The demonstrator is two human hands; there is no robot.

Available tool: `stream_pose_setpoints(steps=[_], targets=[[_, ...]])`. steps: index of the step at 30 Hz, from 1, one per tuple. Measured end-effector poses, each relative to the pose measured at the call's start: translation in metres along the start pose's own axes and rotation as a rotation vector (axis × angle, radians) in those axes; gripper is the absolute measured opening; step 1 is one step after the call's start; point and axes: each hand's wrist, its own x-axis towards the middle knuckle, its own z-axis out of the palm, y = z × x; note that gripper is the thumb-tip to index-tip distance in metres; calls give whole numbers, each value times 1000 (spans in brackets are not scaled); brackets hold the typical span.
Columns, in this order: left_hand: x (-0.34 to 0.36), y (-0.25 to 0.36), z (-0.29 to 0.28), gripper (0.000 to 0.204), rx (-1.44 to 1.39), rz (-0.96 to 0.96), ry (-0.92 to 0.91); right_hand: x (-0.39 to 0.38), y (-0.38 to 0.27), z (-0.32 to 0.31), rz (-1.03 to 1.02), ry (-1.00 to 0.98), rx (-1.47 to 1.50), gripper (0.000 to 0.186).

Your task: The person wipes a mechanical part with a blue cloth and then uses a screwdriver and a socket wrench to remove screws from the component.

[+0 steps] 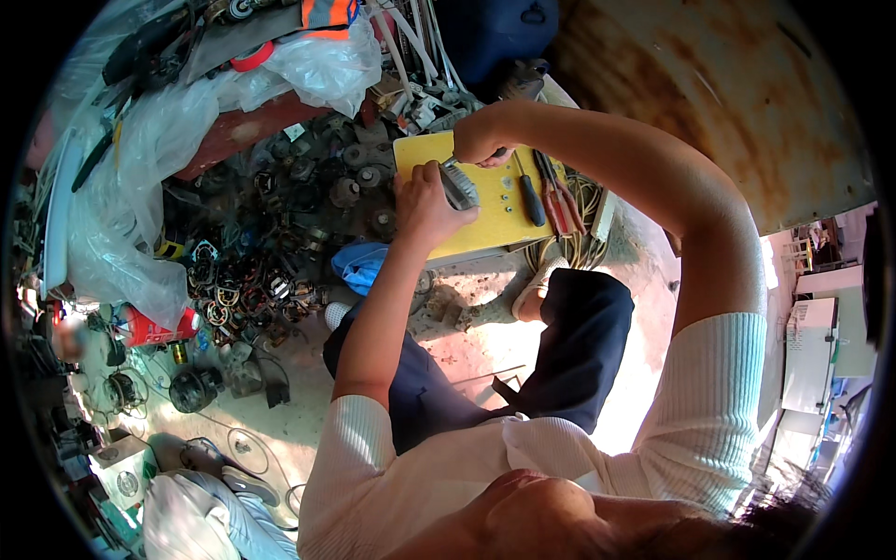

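On the yellow tabletop (481, 233), my left hand (431, 207) is closed around a grey metal part with fins (461, 188), steadying it near the left edge. My right hand (482, 133) is bent over from above, its fingers wrapped round a dark-handled tool (501, 156) that is mostly hidden. A thin metal end runs from that hand to the top of the finned part. To the right lie a screwdriver (531, 200) with a dark blue handle and red-handled pliers (566, 203). Several small metal fasteners (507, 198) sit between the part and the screwdriver.
A heap of dark motor parts and wires (247, 280) covers the floor at left, under plastic sheeting (121, 224). A blue cloth or bag (360, 266) lies beside my left forearm. Coiled yellowish cable (590, 245) and a rusty metal surface (728, 103) are at right.
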Motion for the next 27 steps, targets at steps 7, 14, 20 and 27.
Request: stream_pose_setpoints(steps=[7,14,20,27], targets=[[-1,5,-2,80,12,26,45,16,17,17,-127,140,-382,15],[-2,-1,3,75,-20,74,89,-23,21,49,-315,488,-387,19],[0,-7,2,74,-22,83,91,-30,18,56,-330,553,-285,21],[3,-2,1,74,-22,74,57,-24,26,58,-277,535,-325,19]])
